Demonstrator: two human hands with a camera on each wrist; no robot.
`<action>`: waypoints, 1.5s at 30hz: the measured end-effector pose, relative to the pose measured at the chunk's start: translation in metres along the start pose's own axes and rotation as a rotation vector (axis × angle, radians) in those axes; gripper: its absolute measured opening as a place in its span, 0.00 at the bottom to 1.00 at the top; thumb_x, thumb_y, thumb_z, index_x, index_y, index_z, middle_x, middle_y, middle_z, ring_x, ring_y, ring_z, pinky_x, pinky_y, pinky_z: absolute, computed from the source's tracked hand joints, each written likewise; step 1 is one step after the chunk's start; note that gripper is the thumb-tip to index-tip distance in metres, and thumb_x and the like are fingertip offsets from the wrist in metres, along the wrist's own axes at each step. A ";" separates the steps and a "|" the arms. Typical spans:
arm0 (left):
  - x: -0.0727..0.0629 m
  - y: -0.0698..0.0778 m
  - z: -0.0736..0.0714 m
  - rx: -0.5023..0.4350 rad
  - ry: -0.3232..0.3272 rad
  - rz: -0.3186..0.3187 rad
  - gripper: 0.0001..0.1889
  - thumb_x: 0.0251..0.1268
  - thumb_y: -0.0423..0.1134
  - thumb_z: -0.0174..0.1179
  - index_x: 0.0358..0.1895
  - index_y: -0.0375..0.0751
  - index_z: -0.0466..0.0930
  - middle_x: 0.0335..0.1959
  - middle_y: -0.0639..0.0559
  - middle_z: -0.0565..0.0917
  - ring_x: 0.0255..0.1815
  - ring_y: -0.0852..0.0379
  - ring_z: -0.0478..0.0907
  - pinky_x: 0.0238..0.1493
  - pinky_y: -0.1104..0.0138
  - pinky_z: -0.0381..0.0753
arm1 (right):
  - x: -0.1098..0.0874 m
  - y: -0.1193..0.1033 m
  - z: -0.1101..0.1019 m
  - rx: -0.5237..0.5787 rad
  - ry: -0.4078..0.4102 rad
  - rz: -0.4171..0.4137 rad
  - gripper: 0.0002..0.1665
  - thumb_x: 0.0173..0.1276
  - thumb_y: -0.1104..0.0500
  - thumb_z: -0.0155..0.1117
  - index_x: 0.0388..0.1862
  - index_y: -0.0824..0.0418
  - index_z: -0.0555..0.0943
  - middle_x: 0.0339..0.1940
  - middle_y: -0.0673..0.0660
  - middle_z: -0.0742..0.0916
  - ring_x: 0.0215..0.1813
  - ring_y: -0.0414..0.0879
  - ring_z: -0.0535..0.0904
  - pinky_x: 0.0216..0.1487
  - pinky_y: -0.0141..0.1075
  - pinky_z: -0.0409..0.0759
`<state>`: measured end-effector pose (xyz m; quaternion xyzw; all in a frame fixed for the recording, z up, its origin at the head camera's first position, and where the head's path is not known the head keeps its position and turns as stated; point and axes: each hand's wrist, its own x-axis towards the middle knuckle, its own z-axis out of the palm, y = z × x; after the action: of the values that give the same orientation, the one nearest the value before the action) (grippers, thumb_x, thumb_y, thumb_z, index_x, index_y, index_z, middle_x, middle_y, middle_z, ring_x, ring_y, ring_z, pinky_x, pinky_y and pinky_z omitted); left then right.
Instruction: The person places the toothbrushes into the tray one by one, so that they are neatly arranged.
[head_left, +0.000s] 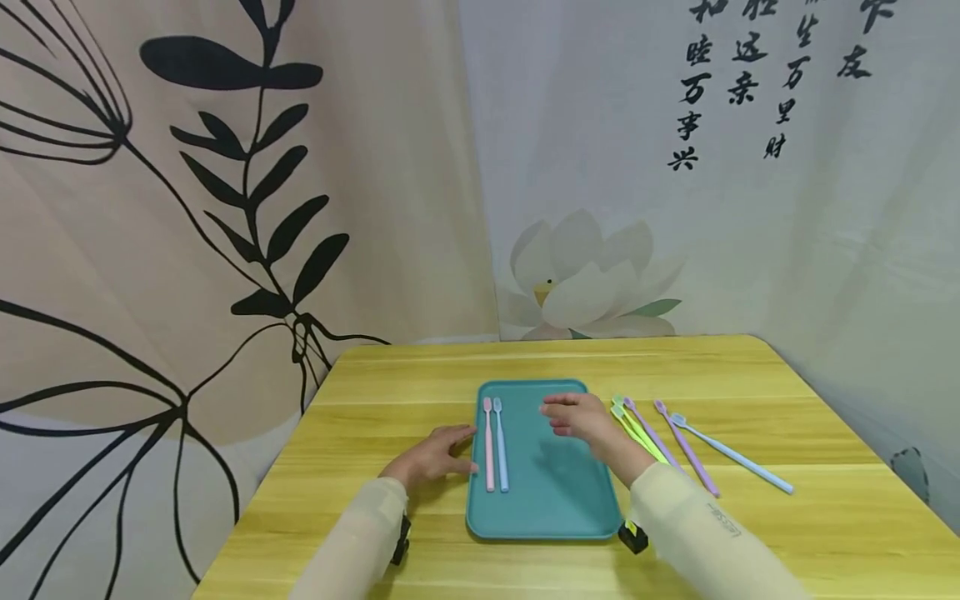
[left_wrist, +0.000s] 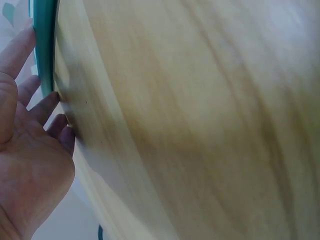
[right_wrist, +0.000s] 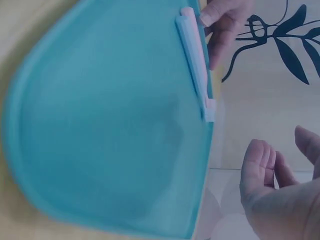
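Observation:
A teal tray [head_left: 551, 512] lies on the table, with a pink toothbrush [head_left: 490, 454] and a light blue toothbrush [head_left: 502, 454] side by side along its left part. My left hand [head_left: 435, 454] is at the tray's left edge, fingers spread; in the left wrist view its fingertips [left_wrist: 30, 30] meet the tray's rim. Above the upper right part of the tray hovers my right hand [head_left: 588, 421], palm inward, fingers loosely bent. Nothing shows between the fingers of the right hand [right_wrist: 280, 195] in the right wrist view.
Right of the tray, several more toothbrushes lie fanned out on the wooden table [head_left: 810, 550]: green ones [head_left: 643, 435], a purple one [head_left: 686, 447] and a blue one [head_left: 738, 457]. My right forearm partly covers them. Behind the table hangs a printed curtain [head_left: 405, 208].

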<state>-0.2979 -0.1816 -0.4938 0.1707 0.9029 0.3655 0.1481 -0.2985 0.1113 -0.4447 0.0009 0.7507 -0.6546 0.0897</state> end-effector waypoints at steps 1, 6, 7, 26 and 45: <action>0.000 0.000 0.000 0.000 0.000 0.001 0.40 0.63 0.46 0.69 0.76 0.44 0.62 0.76 0.39 0.59 0.77 0.36 0.50 0.72 0.41 0.54 | -0.001 -0.002 -0.003 -0.004 -0.009 -0.005 0.22 0.70 0.58 0.66 0.58 0.70 0.80 0.53 0.64 0.85 0.57 0.64 0.80 0.52 0.45 0.83; 0.000 -0.002 -0.001 -0.019 0.006 0.000 0.40 0.62 0.45 0.70 0.76 0.44 0.62 0.77 0.40 0.59 0.77 0.37 0.49 0.72 0.41 0.54 | -0.004 -0.008 -0.017 -0.012 -0.053 -0.033 0.24 0.71 0.58 0.65 0.61 0.69 0.78 0.58 0.65 0.83 0.60 0.63 0.78 0.55 0.46 0.82; 0.000 -0.002 -0.001 -0.023 0.006 -0.005 0.40 0.62 0.45 0.69 0.76 0.44 0.62 0.77 0.40 0.59 0.77 0.37 0.49 0.73 0.41 0.53 | -0.006 -0.009 -0.020 -0.016 -0.062 -0.039 0.24 0.71 0.57 0.65 0.62 0.69 0.78 0.59 0.66 0.82 0.60 0.63 0.78 0.56 0.46 0.82; 0.000 0.000 0.001 0.008 0.009 -0.006 0.40 0.62 0.47 0.70 0.76 0.45 0.63 0.76 0.39 0.59 0.77 0.36 0.51 0.72 0.40 0.54 | -0.012 0.000 -0.094 -0.054 -0.048 -0.055 0.30 0.75 0.56 0.60 0.68 0.74 0.69 0.65 0.71 0.75 0.58 0.55 0.78 0.60 0.46 0.79; -0.001 0.001 0.002 0.015 0.015 -0.023 0.40 0.62 0.47 0.69 0.76 0.45 0.63 0.76 0.39 0.59 0.77 0.36 0.51 0.72 0.40 0.54 | -0.022 0.013 -0.160 -0.152 0.008 -0.042 0.35 0.77 0.53 0.57 0.72 0.75 0.64 0.69 0.72 0.71 0.62 0.57 0.75 0.62 0.44 0.77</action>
<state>-0.2965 -0.1803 -0.4939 0.1587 0.9086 0.3584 0.1442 -0.2964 0.2731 -0.4340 -0.0191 0.7985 -0.5973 0.0727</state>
